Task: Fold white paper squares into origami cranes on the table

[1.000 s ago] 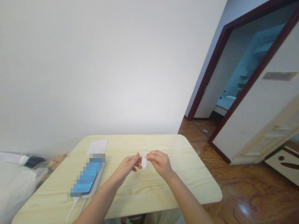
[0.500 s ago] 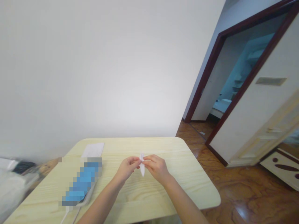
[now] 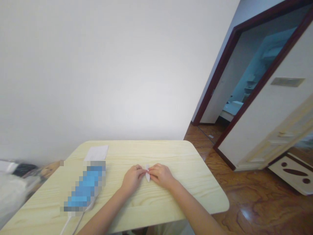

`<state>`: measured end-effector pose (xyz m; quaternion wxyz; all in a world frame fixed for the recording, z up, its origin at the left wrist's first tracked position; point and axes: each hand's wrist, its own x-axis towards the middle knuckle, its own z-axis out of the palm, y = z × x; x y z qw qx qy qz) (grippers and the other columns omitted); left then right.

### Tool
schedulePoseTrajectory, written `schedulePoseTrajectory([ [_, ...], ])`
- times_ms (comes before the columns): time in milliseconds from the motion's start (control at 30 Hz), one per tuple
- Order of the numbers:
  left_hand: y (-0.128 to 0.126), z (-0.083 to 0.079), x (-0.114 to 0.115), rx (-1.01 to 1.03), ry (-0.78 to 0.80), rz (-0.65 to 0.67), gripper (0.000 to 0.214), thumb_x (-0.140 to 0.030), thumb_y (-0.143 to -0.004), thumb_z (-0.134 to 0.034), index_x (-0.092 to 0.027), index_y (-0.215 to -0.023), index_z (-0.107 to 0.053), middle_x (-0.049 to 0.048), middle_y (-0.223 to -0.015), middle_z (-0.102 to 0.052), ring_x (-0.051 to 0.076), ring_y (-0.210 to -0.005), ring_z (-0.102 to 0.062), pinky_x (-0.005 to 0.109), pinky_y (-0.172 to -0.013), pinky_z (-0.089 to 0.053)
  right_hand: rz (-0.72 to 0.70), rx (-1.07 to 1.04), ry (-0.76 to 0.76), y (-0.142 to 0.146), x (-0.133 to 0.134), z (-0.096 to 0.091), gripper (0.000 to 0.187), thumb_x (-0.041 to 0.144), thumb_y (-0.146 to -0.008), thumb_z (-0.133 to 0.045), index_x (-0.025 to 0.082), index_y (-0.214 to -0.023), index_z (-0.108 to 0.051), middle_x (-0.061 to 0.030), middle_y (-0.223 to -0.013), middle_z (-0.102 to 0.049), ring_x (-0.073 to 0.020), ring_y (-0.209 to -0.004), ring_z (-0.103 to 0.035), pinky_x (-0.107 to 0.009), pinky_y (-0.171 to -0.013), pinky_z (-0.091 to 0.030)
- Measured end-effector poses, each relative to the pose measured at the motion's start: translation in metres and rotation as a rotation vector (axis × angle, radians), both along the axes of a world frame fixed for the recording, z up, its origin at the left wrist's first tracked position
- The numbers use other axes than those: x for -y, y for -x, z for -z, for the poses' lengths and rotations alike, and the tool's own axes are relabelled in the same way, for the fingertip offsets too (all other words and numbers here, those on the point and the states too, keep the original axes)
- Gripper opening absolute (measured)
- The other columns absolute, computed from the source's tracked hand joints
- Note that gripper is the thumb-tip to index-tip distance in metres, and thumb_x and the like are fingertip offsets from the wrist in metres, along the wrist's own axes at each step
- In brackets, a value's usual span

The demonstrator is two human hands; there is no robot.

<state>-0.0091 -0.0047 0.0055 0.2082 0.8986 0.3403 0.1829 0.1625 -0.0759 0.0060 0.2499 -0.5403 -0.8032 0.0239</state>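
Note:
Between my two hands is a small piece of folded white paper (image 3: 147, 177), narrow, with a pointed end toward me. My left hand (image 3: 133, 178) pinches its left side with thumb and forefinger. From the right, my right hand (image 3: 160, 175) pinches the same paper, fingertips close to those of the left. Both hands are low over the pale wooden table (image 3: 137, 212). The paper's middle is partly hidden by the fingertips.
On the table's left lies a blurred-out blue device (image 3: 85, 186) with a white cable (image 3: 65, 225) running to the near edge. Behind it is a white sheet of paper (image 3: 96, 152). A white wall (image 3: 122, 81) borders the far edge; a doorway (image 3: 234, 81) stands to the right.
Both hands have lowered toward the table with the folded paper between them. The paper's pointed end now shows shorter and tilts more. The view has shifted slightly.

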Motion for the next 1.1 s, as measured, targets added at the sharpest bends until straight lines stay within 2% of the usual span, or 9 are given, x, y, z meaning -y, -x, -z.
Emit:
schedulePoseTrajectory([
  [100,0.005,0.001,0.002,-0.023,-0.088,0.066,0.027,-0.027,-0.084,-0.041,-0.028,-0.096,-0.066,0.0049,-0.089,-0.061,0.018,-0.083,-0.051,0.029,-0.074,-0.037,0.009,-0.032,0.012,-0.001,-0.001,0.004,0.02,0.023,-0.082,-0.05,0.024,-0.095,-0.065,-0.0032,-0.096,-0.066,-0.0166,-0.089,-0.055,-0.029,-0.08,-0.041],
  [200,0.007,0.0,0.004,-0.02,-0.112,0.049,0.025,-0.032,-0.083,-0.044,-0.031,-0.096,-0.065,0.0049,-0.091,-0.06,0.019,-0.085,-0.05,0.031,-0.075,-0.037,0.089,-0.122,0.026,-0.001,-0.007,0.011,0.015,0.024,-0.079,-0.055,0.024,-0.088,-0.066,-0.0032,-0.091,-0.066,-0.0164,-0.088,-0.055,-0.031,-0.08,-0.04],
  [367,0.004,0.002,0.003,0.069,-0.034,-0.034,0.021,-0.035,-0.078,-0.051,-0.028,-0.087,-0.069,0.0045,-0.09,-0.062,0.019,-0.085,-0.052,0.032,-0.078,-0.038,0.278,-0.249,0.073,0.001,-0.018,0.013,0.004,0.027,-0.069,-0.066,0.024,-0.071,-0.069,-0.0028,-0.087,-0.065,-0.0172,-0.085,-0.055,-0.032,-0.079,-0.04],
  [533,-0.001,0.006,0.002,0.164,0.059,-0.089,0.02,-0.035,-0.076,-0.053,-0.023,-0.079,-0.069,0.0045,-0.085,-0.064,0.019,-0.08,-0.055,0.032,-0.077,-0.039,0.314,-0.246,0.102,0.005,-0.018,0.008,0.006,0.024,-0.07,-0.064,0.026,-0.071,-0.069,-0.0023,-0.09,-0.065,-0.0175,-0.087,-0.055,-0.033,-0.081,-0.039],
  [667,-0.006,0.006,0.004,0.089,0.014,-0.138,0.02,-0.03,-0.078,-0.049,-0.023,-0.08,-0.068,0.0042,-0.089,-0.063,0.02,-0.084,-0.053,0.033,-0.078,-0.038,0.328,-0.247,0.101,0.007,-0.016,0.01,0.006,0.023,-0.072,-0.062,0.025,-0.073,-0.068,-0.0013,-0.092,-0.065,-0.0174,-0.089,-0.054,-0.033,-0.082,-0.037],
  [900,-0.019,0.002,0.005,-0.079,-0.056,-0.178,0.026,-0.025,-0.083,-0.04,-0.016,-0.079,-0.065,0.0087,-0.09,-0.058,0.02,-0.086,-0.051,0.033,-0.079,-0.036,0.315,-0.21,0.123,0.008,-0.017,0.012,0.007,0.023,-0.075,-0.058,0.023,-0.075,-0.065,-0.0012,-0.096,-0.064,-0.0165,-0.092,-0.052,-0.032,-0.084,-0.034],
  [1100,-0.027,-0.003,0.005,-0.215,-0.082,-0.201,0.029,-0.027,-0.083,-0.039,-0.014,-0.078,-0.065,0.0112,-0.09,-0.057,0.022,-0.089,-0.05,0.034,-0.077,-0.036,0.382,-0.222,0.107,0.012,-0.018,0.015,0.007,0.022,-0.075,-0.057,0.02,-0.072,-0.064,-0.0034,-0.096,-0.062,-0.017,-0.093,-0.051,-0.031,-0.084,-0.034],
])
